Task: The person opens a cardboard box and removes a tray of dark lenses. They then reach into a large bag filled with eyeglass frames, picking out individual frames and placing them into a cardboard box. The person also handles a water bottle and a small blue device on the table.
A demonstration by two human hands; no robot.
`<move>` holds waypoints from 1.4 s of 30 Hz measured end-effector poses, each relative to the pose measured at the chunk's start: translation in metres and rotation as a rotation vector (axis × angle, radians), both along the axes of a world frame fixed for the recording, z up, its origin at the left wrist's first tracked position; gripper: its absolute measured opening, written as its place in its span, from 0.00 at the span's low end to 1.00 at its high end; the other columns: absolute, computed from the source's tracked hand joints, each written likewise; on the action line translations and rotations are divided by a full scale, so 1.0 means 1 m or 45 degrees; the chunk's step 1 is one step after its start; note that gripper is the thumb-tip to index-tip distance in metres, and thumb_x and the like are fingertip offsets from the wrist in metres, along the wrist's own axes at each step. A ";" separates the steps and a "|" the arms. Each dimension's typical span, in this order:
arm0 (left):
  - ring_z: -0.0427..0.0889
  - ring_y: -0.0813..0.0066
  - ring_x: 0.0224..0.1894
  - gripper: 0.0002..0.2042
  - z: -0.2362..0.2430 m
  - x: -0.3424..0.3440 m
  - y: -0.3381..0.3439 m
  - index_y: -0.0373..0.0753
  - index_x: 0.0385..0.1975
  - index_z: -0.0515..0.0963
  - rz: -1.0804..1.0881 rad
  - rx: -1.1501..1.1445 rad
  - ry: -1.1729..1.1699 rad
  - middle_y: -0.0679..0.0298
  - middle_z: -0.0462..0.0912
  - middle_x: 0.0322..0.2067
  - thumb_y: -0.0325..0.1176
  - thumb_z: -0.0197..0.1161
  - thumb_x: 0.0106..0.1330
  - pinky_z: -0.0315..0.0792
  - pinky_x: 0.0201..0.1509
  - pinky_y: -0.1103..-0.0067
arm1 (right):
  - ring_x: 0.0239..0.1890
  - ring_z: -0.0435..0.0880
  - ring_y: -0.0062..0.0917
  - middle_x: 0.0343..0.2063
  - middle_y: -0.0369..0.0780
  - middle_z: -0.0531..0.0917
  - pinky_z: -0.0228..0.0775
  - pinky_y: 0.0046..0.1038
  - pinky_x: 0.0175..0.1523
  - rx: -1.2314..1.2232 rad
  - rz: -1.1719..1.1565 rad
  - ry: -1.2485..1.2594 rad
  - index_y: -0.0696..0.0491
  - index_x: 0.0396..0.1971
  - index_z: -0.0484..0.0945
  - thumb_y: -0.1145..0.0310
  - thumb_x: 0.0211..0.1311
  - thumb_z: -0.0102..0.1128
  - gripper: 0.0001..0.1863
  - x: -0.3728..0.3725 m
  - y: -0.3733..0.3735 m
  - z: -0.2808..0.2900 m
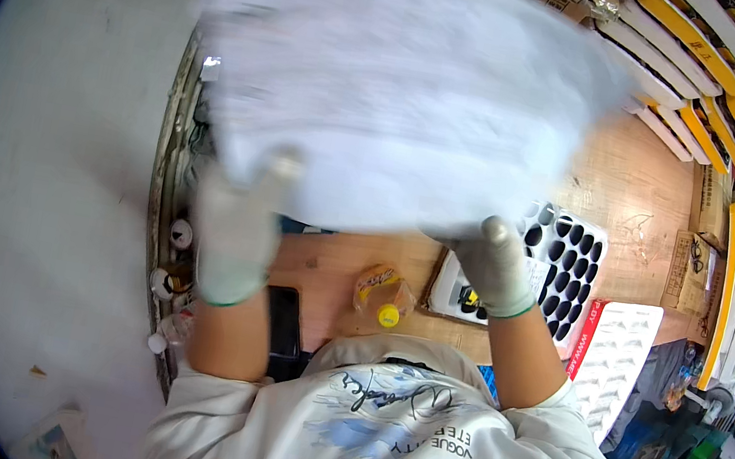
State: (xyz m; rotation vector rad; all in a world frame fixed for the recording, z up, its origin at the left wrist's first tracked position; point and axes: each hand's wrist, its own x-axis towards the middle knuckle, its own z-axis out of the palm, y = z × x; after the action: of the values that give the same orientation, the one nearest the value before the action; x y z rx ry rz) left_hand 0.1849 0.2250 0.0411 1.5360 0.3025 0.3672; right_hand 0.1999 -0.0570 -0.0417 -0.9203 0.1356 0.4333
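Note:
A large white sheet (391, 88), smeared by motion, is held up in front of me over the wooden table. Its material cannot be made out. My left hand (241, 228), in a pale glove with a green cuff, grips its near left corner with the thumb on top. At the near right edge my right hand (496, 266), gloved the same way, pinches the sheet, its fingers partly hidden underneath. Just beyond my right hand lies a white tray (599, 249) with rows of round dark holes. A clear bottle with a yellow cap (385, 301) lies on the table between my forearms.
A dark flat phone-like object (284, 323) lies beside my left forearm. Right of the wooden table (628, 181) are a white-and-red panel (613, 358) and cardboard boxes (692, 274). Stacked white and yellow trays (699, 52) stand far right. A pale wall (63, 130) borders the left.

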 end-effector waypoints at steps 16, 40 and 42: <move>0.83 0.50 0.48 0.18 -0.097 0.089 0.149 0.36 0.50 0.79 0.295 1.507 0.532 0.49 0.85 0.43 0.38 0.60 0.64 0.75 0.56 0.63 | 0.15 0.66 0.16 0.30 0.35 0.75 0.61 0.22 0.19 -1.024 -0.851 0.583 0.56 0.59 0.66 0.70 0.63 0.58 0.25 -0.117 -0.193 -0.073; 0.80 0.53 0.53 0.21 -0.125 0.202 0.228 0.39 0.53 0.77 -0.142 1.760 1.171 0.49 0.79 0.52 0.36 0.65 0.59 0.75 0.56 0.64 | 0.38 0.86 0.32 0.35 0.48 0.86 0.77 0.32 0.46 -1.672 0.415 0.391 0.58 0.50 0.75 0.67 0.61 0.64 0.19 -0.270 -0.201 -0.178; 0.82 0.55 0.51 0.21 -0.126 0.190 0.248 0.38 0.51 0.80 -0.076 1.605 1.011 0.49 0.84 0.46 0.37 0.66 0.57 0.74 0.56 0.68 | 0.40 0.86 0.31 0.37 0.48 0.86 0.76 0.31 0.47 -1.576 0.403 0.395 0.59 0.49 0.75 0.68 0.61 0.63 0.18 -0.271 -0.207 -0.189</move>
State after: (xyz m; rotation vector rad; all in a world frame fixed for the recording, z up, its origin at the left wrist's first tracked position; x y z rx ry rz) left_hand 0.3747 0.4725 -0.0848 2.9065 0.7131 -0.2071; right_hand -0.0710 -0.2639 -0.2307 -2.1018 0.5864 0.8068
